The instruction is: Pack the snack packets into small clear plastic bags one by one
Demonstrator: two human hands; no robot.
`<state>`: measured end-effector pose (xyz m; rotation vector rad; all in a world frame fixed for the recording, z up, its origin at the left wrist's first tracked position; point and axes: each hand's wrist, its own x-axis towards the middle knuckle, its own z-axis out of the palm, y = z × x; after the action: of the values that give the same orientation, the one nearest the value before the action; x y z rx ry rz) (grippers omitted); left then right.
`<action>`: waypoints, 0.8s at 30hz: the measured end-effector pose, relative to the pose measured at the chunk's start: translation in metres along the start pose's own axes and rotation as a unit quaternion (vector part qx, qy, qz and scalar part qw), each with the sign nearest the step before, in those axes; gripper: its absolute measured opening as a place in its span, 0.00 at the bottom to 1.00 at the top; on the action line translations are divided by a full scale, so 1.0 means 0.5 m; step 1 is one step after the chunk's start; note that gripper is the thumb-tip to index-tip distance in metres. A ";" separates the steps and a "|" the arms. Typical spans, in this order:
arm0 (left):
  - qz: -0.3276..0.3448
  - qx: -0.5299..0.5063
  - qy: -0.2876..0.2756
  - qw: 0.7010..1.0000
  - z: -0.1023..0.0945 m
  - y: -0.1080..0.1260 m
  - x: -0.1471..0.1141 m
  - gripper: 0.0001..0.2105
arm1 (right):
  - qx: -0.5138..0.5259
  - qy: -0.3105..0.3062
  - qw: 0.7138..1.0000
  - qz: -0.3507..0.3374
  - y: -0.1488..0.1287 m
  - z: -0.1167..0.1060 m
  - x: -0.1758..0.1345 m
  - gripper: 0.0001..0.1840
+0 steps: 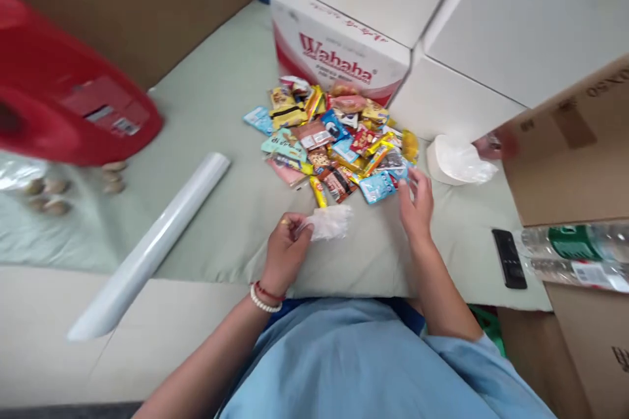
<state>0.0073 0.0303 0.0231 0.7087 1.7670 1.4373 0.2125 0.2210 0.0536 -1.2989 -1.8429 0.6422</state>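
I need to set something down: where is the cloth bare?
The cloth is bare between the roll and the snacks, and between the right hand and the phone. It is crowded before the Wahaha box, where snacks heap.

A wide table draped in pale sage-green cloth (206, 242) fills the middle, the cloth lightly creased along its near edge; from twelve to two o'clock stand smooth white flat panels (531, 19), divided by straight seams, whether wall or cabinet cannot be told; at ten to eleven o'clock rises a large brown cardboard carton with dark printing (98, 6); another brown cardboard carton, tilted in view (565, 170), stands at three o'clock; pale floor tiles with a thin joint (44, 340) show at eight o'clock; the light is soft and diffuse.
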 end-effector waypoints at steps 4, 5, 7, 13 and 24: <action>-0.027 -0.061 -0.057 0.996 0.014 0.005 -0.005 0.16 | 0.217 -0.181 0.949 0.140 -0.046 -0.004 -0.118 0.31; -0.032 -0.070 -0.073 0.994 0.017 0.006 -0.005 0.17 | 0.244 -0.215 0.929 0.177 -0.052 0.004 -0.137 0.34; -0.042 -0.094 -0.089 0.991 0.020 0.003 -0.004 0.18 | 0.277 -0.257 0.896 0.234 -0.055 0.019 -0.154 0.30; 0.028 -0.038 -0.051 0.998 -0.002 -0.011 0.005 0.16 | 0.325 -0.238 0.857 0.321 -0.054 0.014 -0.133 0.19; 0.225 0.137 -0.050 0.963 0.007 0.014 0.001 0.11 | 0.377 -0.214 0.843 0.318 -0.065 0.017 -0.141 0.26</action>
<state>0.0097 0.0344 0.0296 1.3766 1.8173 1.4195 0.2003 0.1440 0.0523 -1.2334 -1.1678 1.9226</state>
